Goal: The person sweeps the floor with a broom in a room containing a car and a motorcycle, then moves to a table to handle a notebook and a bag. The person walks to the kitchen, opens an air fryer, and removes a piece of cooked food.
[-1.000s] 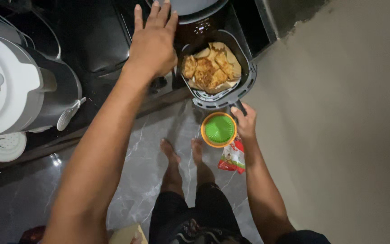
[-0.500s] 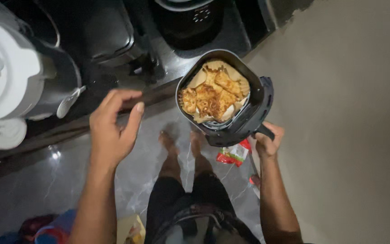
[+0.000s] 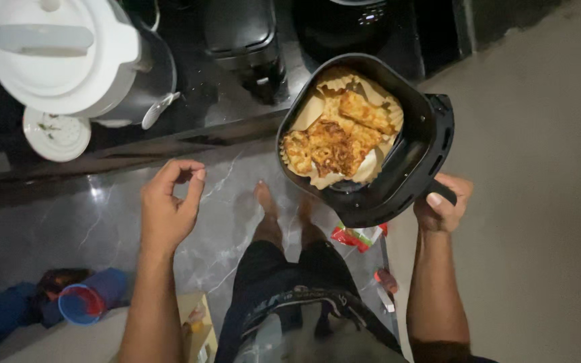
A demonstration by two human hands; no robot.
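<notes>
My right hand [image 3: 444, 204] grips the handle of a black air fryer basket [image 3: 419, 160], holding it tilted in the air in front of me. Inside the basket lies a paper liner with golden-brown fried food [image 3: 336, 136]. My left hand [image 3: 169, 208] hangs free at the left with its fingers loosely curled and nothing in it. Below, my bare feet [image 3: 284, 212] stand on the grey marble floor.
A dark counter [image 3: 189, 128] runs along the top with a white-lidded cooker [image 3: 62, 60], a small white plate [image 3: 56, 134] and a black air fryer body [image 3: 354, 20]. A red and green packet [image 3: 356, 236] lies on the floor. Blue containers [image 3: 82, 302] sit at lower left.
The basket has come out of the air fryer and moved toward me in my right hand. My left hand left the appliance top and dropped low to the left.
</notes>
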